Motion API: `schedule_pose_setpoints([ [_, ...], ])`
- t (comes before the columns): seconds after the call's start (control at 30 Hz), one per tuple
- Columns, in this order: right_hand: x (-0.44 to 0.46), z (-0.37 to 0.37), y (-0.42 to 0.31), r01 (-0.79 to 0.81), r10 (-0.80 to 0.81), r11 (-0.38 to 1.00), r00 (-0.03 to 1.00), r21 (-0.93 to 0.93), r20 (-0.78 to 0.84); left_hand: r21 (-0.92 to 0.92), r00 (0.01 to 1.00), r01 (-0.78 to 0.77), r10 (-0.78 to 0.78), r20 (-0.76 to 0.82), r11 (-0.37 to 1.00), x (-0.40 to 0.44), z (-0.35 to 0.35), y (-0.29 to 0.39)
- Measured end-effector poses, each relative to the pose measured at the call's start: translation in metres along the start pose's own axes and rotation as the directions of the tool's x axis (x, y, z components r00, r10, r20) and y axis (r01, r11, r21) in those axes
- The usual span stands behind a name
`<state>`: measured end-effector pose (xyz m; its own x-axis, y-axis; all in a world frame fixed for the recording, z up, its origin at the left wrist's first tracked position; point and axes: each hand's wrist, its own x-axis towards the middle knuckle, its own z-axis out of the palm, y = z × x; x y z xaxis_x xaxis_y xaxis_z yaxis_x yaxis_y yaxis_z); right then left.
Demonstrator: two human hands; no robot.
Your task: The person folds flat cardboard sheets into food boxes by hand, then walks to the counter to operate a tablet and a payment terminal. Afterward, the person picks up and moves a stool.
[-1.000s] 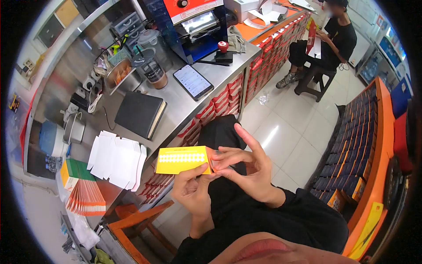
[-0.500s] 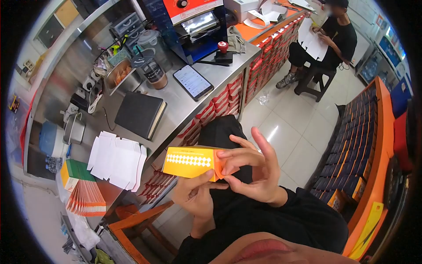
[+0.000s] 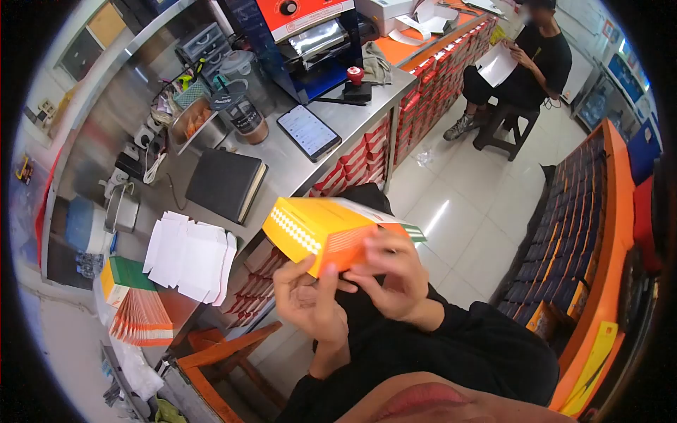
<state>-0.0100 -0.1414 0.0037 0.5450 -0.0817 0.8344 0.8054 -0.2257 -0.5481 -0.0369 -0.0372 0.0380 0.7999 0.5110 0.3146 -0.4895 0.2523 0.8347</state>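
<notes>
A yellow and orange carton (image 3: pixel 310 224) is held up in front of my lap, tilted, with its orange end toward me and a green-edged flap at the right. My left hand (image 3: pixel 310 299) grips its lower edge between thumb and fingers. At the orange end, my right hand (image 3: pixel 390 275) pinches the carton, its fingers partly blurred. White unfolded cartons (image 3: pixel 189 255) lie stacked on the metal counter's near end. Beside them is a fanned bundle of orange, green and yellow cartons (image 3: pixel 141 310).
On the metal counter (image 3: pixel 285 185) are a black notebook (image 3: pixel 224 185), a phone (image 3: pixel 309 132), a cup (image 3: pixel 243 116) and a blue machine (image 3: pixel 310 56). A seated person (image 3: pixel 541 56) holds a white sheet. Boxes (image 3: pixel 557 233) fill an orange-edged rack at the right.
The carton has turned and tilted, now showing its orange end and a green-edged flap. My right hand's raised fingers have curled in. The other person's white sheet has shifted.
</notes>
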Motion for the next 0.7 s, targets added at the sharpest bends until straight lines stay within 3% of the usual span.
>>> schedule_pose_setpoints([
  [0.07,-0.051,0.013,0.001,-0.005,0.007,0.963,1.000,0.270,-0.004,0.116,0.984,0.028,-0.007,-0.178,0.993,0.006,-0.002,-0.001],
  [0.1,-0.058,0.018,-0.002,-0.007,0.009,0.917,1.000,0.399,-0.004,0.059,0.974,0.030,-0.016,-0.225,0.998,0.011,-0.005,0.000],
  [0.13,-0.063,0.020,-0.004,-0.298,0.268,0.795,0.954,0.529,0.135,0.003,0.962,0.032,-0.029,-0.271,0.999,0.016,-0.011,0.001],
  [0.17,-0.067,0.021,-0.006,-0.555,0.476,0.579,0.825,0.597,0.306,-0.052,0.948,0.033,-0.048,-0.315,0.998,0.021,-0.016,0.001],
  [0.2,-0.068,0.022,-0.009,-0.749,0.609,0.293,0.625,0.594,0.488,-0.109,0.933,0.025,-0.062,-0.355,0.994,0.024,-0.019,0.000],
  [0.23,-0.061,0.027,0.005,-0.704,0.570,0.124,0.627,0.699,0.531,-0.133,0.939,0.025,-0.069,-0.337,0.991,0.023,-0.020,0.001],
  [0.3,-0.043,0.024,0.015,-0.605,0.604,-0.003,0.634,0.796,0.483,-0.190,0.951,0.025,-0.082,-0.298,0.982,0.021,-0.022,0.004],
  [0.37,-0.012,0.007,0.011,-0.632,0.648,-0.026,0.579,0.774,0.495,-0.109,0.970,0.067,-0.090,-0.227,0.992,0.014,-0.027,0.000],
  [0.4,-0.003,-0.002,0.013,-0.577,0.618,-0.114,0.597,0.809,0.512,-0.065,0.977,0.084,-0.095,-0.190,0.994,0.010,-0.031,-0.003],
  [0.5,0.006,-0.009,0.010,-0.705,0.767,0.203,0.546,0.680,0.337,-0.045,0.977,0.191,-0.195,-0.090,0.981,0.007,-0.041,-0.013],
  [0.53,0.010,-0.012,0.004,-0.686,0.815,0.152,0.494,0.711,0.302,-0.092,0.965,0.237,-0.245,-0.093,0.967,0.008,-0.043,-0.014],
  [0.63,0.002,-0.003,0.002,-0.621,0.733,0.540,0.679,0.569,0.046,0.133,0.947,0.320,-0.316,-0.056,0.938,0.012,-0.035,-0.010],
  [0.67,0.000,-0.003,0.000,-0.653,0.742,0.569,0.670,0.500,0.030,0.386,0.995,0.096,-0.085,-0.045,0.917,0.012,-0.032,-0.014],
  [0.7,0.001,-0.004,-0.004,-0.682,0.750,0.593,0.661,0.429,0.014,0.604,0.990,-0.127,0.139,0.027,0.786,0.011,-0.028,-0.019],
])
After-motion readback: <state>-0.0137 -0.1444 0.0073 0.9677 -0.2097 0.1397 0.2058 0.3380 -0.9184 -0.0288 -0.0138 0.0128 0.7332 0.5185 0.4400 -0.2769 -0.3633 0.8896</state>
